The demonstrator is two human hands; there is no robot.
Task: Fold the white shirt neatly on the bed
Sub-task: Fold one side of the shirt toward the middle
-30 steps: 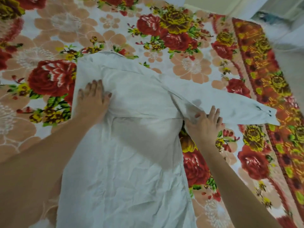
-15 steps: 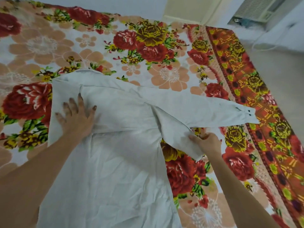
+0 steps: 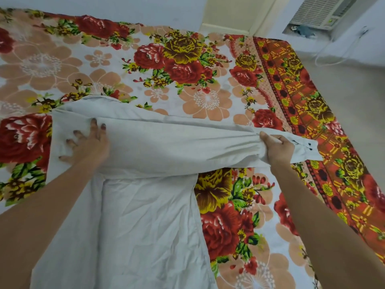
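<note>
With right grip [image 3: 279, 149] shifted right to pinch the sleeve [image 3: 187, 140] by its cuff [image 3: 306, 151], keep left grip [image 3: 89, 146] spread flat on the white shirt [image 3: 145, 226] and fold leftward, taut.

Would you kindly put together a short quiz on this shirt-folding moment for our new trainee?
1. True or false: the left hand lies flat, fingers spread, on the crumpled white cotton shirt.
2. The right hand grips: A) the collar; B) the long white sleeve beside its cuff; C) the bottom hem.
3. Fill the gap: the cuff carries small dark ____.
Key: 1 true; 2 B; 3 buttons.
</note>
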